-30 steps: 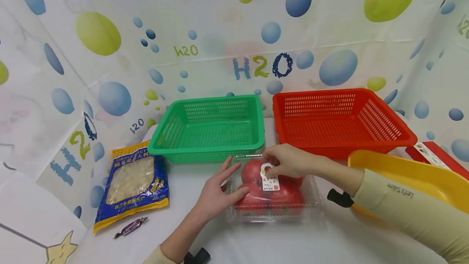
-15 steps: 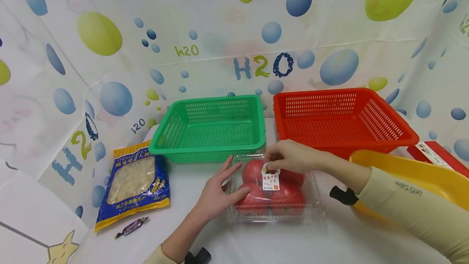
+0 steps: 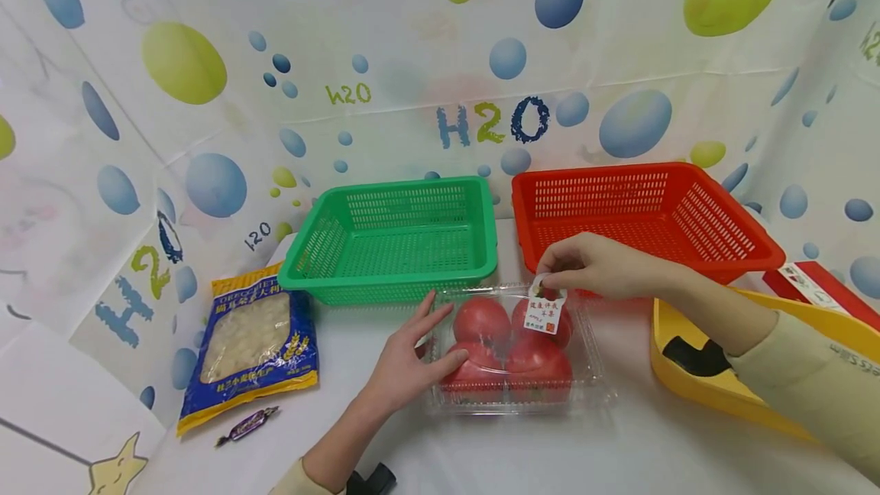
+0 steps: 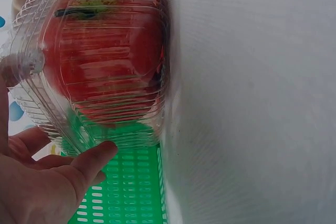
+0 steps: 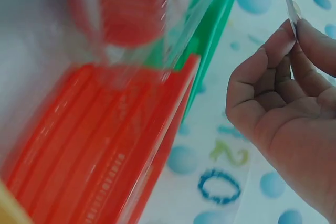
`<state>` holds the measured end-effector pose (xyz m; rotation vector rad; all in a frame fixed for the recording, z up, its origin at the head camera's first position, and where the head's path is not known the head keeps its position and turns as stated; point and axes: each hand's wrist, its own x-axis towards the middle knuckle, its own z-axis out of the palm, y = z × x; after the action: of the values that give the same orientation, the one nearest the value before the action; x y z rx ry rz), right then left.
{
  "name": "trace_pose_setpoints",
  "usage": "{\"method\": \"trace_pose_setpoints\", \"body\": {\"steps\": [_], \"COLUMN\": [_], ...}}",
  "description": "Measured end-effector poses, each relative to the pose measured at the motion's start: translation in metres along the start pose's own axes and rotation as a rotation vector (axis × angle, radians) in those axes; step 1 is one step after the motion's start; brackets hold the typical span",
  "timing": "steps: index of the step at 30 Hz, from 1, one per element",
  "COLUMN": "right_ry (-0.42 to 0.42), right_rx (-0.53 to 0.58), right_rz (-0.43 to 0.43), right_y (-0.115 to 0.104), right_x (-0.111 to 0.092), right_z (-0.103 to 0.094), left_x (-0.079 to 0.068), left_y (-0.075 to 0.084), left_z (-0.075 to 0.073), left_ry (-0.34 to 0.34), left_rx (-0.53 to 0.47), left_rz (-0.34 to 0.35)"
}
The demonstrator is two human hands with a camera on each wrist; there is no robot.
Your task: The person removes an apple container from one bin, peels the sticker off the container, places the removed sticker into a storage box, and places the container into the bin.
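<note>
My right hand (image 3: 605, 266) pinches a small white paper label (image 3: 543, 316) with a fruit picture between thumb and forefinger. The label is held up above the right part of a clear plastic clamshell box (image 3: 590, 361); in the right wrist view it is off the lid. Inside the box lie several red tomatoes (image 3: 481, 321), one showing a green stem end in the left wrist view. My left hand (image 3: 399, 373) rests against the box's left side, thumb on the lid, with outstretched fingers touching the edge.
Behind the box stand a green basket (image 3: 387, 281) and a red basket (image 3: 749, 258). A yellow basin (image 3: 663, 327) and a red box (image 3: 825, 289) are at right. Left lie a blue pasta bag (image 3: 250, 342) and a wrapped candy (image 3: 247, 426).
My right hand has peeled the label off the lid, moving it up and to the right. My left hand and the box have stayed in place.
</note>
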<state>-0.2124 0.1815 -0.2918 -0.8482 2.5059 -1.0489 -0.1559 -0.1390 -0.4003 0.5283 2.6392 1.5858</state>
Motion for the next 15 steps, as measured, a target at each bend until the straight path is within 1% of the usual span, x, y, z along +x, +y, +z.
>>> {"method": "trace_pose_setpoints", "body": {"steps": [3, 9, 15], "right_ry": [0.029, 0.069, 0.066], "right_rx": [0.009, 0.066, 0.034], "right_rz": [0.041, 0.104, 0.138], "right_y": [0.010, 0.035, 0.061], "right_x": [-0.013, -0.043, -0.069], "right_z": [-0.010, -0.026, -0.039], "left_x": [0.000, 0.000, 0.000], "left_y": [0.000, 0.000, 0.000], "left_z": [0.000, -0.001, -0.001], "left_ry": [0.002, -0.002, -0.004], "left_rx": [0.004, 0.000, 0.003], "left_rz": [0.000, 0.001, 0.012]}}
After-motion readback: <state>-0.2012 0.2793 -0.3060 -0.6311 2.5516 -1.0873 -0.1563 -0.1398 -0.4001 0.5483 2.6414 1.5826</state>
